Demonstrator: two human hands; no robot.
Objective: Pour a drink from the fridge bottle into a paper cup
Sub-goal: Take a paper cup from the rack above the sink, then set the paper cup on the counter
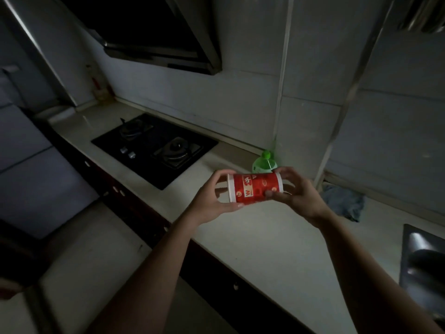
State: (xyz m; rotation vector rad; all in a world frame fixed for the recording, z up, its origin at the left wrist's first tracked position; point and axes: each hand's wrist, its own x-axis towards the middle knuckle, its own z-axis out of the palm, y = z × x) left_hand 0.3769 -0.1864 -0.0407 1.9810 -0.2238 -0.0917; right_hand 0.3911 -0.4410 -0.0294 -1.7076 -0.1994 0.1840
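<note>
The left hand [212, 196] closes its grip on the wide, white-rimmed mouth of a red printed paper cup [255, 190], with the fingers curled over the top edge and the thumb underneath. The cup lies on its side in the air above the pale surface [252, 237], mouth toward the left hand and base toward the right. Its inside cannot be seen from here. The right hand [298, 191] holds the narrower base end, with the fingers arched over it and the thumb pressed on the red wall. Both grips are narrow and full of the cup.

Just behind the grip, beyond the cup's right half, a green plastic bottle [263, 163] stands upright on the surface with its green cap [266, 154] on. The cup and the right hand's fingers hide its lower body, so its fill level cannot be told.

Well left of the grip and farther back, a black two-burner gas hob [154, 148] is set into the surface, with a dark range hood [156, 32] above it. A small bottle [98, 85] stands in the far corner, too dim to identify. Below the grip on the near side run dark cabinet fronts [134, 201]. Right of the grip, a crumpled blue cloth [342, 203] lies against the wall. Farther right and nearer is a steel sink [423, 256].
</note>
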